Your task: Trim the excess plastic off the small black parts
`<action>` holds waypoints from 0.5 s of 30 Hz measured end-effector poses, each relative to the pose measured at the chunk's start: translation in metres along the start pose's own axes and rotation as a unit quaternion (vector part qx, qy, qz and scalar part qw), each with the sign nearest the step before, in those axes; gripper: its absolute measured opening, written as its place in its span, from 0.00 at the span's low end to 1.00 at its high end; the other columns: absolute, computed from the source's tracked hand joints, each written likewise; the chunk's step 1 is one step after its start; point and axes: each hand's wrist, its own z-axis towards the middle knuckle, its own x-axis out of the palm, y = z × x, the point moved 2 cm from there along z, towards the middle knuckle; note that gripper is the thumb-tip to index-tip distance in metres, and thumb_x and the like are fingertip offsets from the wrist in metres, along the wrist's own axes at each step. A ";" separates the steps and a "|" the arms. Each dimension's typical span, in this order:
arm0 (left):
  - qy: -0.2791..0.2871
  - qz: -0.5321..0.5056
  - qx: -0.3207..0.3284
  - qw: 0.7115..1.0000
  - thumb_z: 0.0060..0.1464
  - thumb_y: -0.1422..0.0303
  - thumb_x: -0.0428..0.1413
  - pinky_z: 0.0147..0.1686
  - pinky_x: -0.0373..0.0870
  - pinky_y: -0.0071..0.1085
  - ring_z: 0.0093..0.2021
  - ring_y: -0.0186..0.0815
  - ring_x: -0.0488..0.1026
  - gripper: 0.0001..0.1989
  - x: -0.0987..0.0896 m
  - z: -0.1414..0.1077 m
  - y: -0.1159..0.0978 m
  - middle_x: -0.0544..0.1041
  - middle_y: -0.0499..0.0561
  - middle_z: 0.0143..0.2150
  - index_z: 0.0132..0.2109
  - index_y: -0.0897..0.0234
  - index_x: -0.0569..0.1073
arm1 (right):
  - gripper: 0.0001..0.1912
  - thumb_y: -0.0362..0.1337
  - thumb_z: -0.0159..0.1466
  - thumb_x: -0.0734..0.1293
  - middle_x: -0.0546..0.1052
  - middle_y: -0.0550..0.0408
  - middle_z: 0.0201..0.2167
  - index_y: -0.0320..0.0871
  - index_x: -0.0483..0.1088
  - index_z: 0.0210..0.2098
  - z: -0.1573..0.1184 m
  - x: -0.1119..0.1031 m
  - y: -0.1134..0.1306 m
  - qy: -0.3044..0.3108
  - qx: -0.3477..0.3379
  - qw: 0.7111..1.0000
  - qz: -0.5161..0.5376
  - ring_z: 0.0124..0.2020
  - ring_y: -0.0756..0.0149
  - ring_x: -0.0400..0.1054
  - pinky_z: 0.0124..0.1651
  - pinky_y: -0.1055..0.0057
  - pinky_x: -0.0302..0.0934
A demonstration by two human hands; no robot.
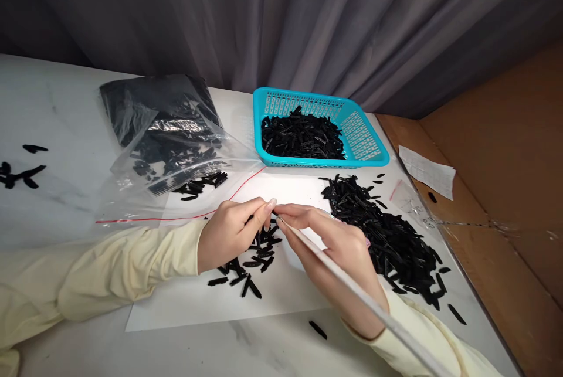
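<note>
My left hand (235,231) is closed in a pinch, with thumb and forefinger meeting over the white sheet (176,312). Opposite it, my right hand (334,242) also pinches, its fingertips almost touching the left ones. Between the fingertips shows the dark end of a small black strip-like piece (275,213), mostly hidden by the fingers. A pale cord-like strip (365,298) crosses in front of my right hand; whether it is held, I cannot tell. Below the hands lie several loose black pieces (250,286), and a large heap of them (396,248) spreads to the right.
A blue basket (259,131) at the back holds many black pieces. Left of it lies a clear zip bag (132,189) with black contents. More pieces (26,176) lie far left. A cardboard wall (505,148) and a paper slip (428,172) are at right; grey curtain (246,19) behind.
</note>
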 end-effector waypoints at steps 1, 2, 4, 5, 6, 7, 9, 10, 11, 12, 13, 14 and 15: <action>0.001 0.000 0.001 1.000 0.61 0.69 0.43 0.21 0.57 0.22 0.16 0.25 0.55 0.17 0.000 0.000 0.000 0.59 0.41 0.16 0.24 0.64 0.64 | 0.08 0.28 0.62 0.60 0.78 0.51 0.40 0.43 0.70 0.33 -0.002 0.004 0.000 -0.014 -0.035 0.999 -0.023 0.40 0.64 0.73 0.44 0.69 0.67; 0.003 -0.001 0.001 1.000 0.61 0.69 0.43 0.21 0.57 0.22 0.17 0.25 0.56 0.16 0.000 0.001 0.000 0.59 0.41 0.16 0.24 0.64 0.64 | 0.09 0.27 0.62 0.59 0.77 0.49 0.40 0.42 0.70 0.35 -0.004 0.007 0.000 -0.030 -0.073 0.996 -0.048 0.42 0.63 0.72 0.45 0.68 0.67; 0.010 -0.003 -0.005 1.000 0.61 0.69 0.43 0.23 0.58 0.22 0.18 0.25 0.57 0.16 0.001 0.001 0.001 0.61 0.41 0.17 0.24 0.64 0.64 | 0.10 0.24 0.62 0.58 0.76 0.43 0.41 0.37 0.69 0.37 -0.008 0.014 0.000 -0.053 -0.151 0.982 -0.104 0.45 0.59 0.70 0.48 0.65 0.66; 0.013 -0.003 -0.010 1.000 0.61 0.68 0.43 0.24 0.58 0.22 0.18 0.25 0.58 0.16 0.001 0.001 0.001 0.62 0.42 0.17 0.24 0.64 0.64 | 0.10 0.23 0.62 0.58 0.76 0.39 0.41 0.34 0.69 0.37 -0.009 0.016 0.000 -0.057 -0.182 0.973 -0.132 0.46 0.57 0.69 0.48 0.63 0.66; 0.015 -0.002 -0.014 1.000 0.61 0.68 0.43 0.24 0.59 0.22 0.19 0.25 0.59 0.17 0.001 0.001 0.002 0.62 0.42 0.18 0.24 0.64 0.63 | 0.10 0.22 0.61 0.57 0.76 0.36 0.40 0.31 0.69 0.37 -0.010 0.018 0.000 -0.058 -0.204 0.965 -0.156 0.46 0.55 0.69 0.49 0.62 0.66; 0.016 -0.001 -0.016 1.000 0.61 0.68 0.43 0.25 0.59 0.22 0.19 0.26 0.59 0.17 0.001 0.001 0.002 0.62 0.42 0.18 0.24 0.64 0.63 | 0.10 0.21 0.61 0.57 0.75 0.33 0.40 0.29 0.69 0.37 -0.011 0.020 0.000 -0.056 -0.219 0.959 -0.171 0.45 0.53 0.69 0.48 0.61 0.66; 0.015 0.001 -0.018 1.000 0.61 0.68 0.43 0.25 0.59 0.22 0.20 0.26 0.59 0.17 0.001 0.001 0.002 0.62 0.42 0.18 0.24 0.64 0.62 | 0.10 0.21 0.61 0.56 0.75 0.31 0.39 0.28 0.69 0.37 -0.011 0.021 -0.001 -0.050 -0.232 0.955 -0.179 0.44 0.53 0.70 0.46 0.61 0.66; 0.013 0.000 -0.017 1.000 0.61 0.68 0.43 0.25 0.59 0.22 0.20 0.26 0.59 0.17 0.001 0.001 0.002 0.62 0.42 0.18 0.23 0.64 0.62 | 0.10 0.21 0.61 0.56 0.75 0.32 0.39 0.28 0.69 0.37 -0.011 0.021 -0.002 -0.052 -0.233 0.955 -0.173 0.44 0.54 0.70 0.45 0.62 0.67; 0.010 -0.001 -0.016 1.000 0.61 0.68 0.43 0.25 0.59 0.22 0.19 0.25 0.59 0.17 0.001 0.001 0.002 0.62 0.42 0.18 0.23 0.64 0.62 | 0.10 0.21 0.61 0.56 0.75 0.32 0.40 0.29 0.68 0.37 -0.011 0.022 -0.003 -0.056 -0.231 0.957 -0.166 0.44 0.55 0.70 0.44 0.63 0.67; 0.007 -0.003 -0.014 1.000 0.61 0.68 0.43 0.25 0.59 0.22 0.19 0.25 0.59 0.17 0.000 0.001 0.001 0.62 0.42 0.18 0.23 0.64 0.62 | 0.10 0.21 0.61 0.57 0.75 0.33 0.40 0.29 0.68 0.38 -0.011 0.022 -0.004 -0.059 -0.229 0.959 -0.158 0.44 0.55 0.70 0.44 0.63 0.67; 0.003 -0.006 -0.011 1.000 0.60 0.68 0.43 0.24 0.59 0.22 0.19 0.25 0.59 0.17 0.000 0.002 0.001 0.62 0.42 0.18 0.23 0.64 0.62 | 0.10 0.21 0.61 0.57 0.75 0.35 0.41 0.31 0.67 0.38 -0.011 0.023 -0.006 -0.064 -0.227 0.960 -0.151 0.44 0.56 0.69 0.44 0.64 0.68; -0.001 -0.007 -0.009 1.000 0.60 0.68 0.43 0.24 0.59 0.22 0.19 0.25 0.59 0.17 0.000 0.002 0.001 0.63 0.42 0.18 0.23 0.64 0.62 | 0.10 0.21 0.61 0.57 0.75 0.36 0.41 0.32 0.67 0.39 -0.012 0.024 -0.009 -0.070 -0.223 0.961 -0.148 0.44 0.57 0.69 0.44 0.64 0.68; -0.002 -0.006 -0.008 1.000 0.60 0.68 0.43 0.24 0.59 0.22 0.18 0.25 0.59 0.18 0.000 0.002 0.001 0.63 0.42 0.17 0.23 0.64 0.62 | 0.10 0.22 0.62 0.57 0.75 0.37 0.42 0.33 0.66 0.40 -0.012 0.025 -0.011 -0.079 -0.219 0.961 -0.150 0.44 0.58 0.69 0.44 0.64 0.67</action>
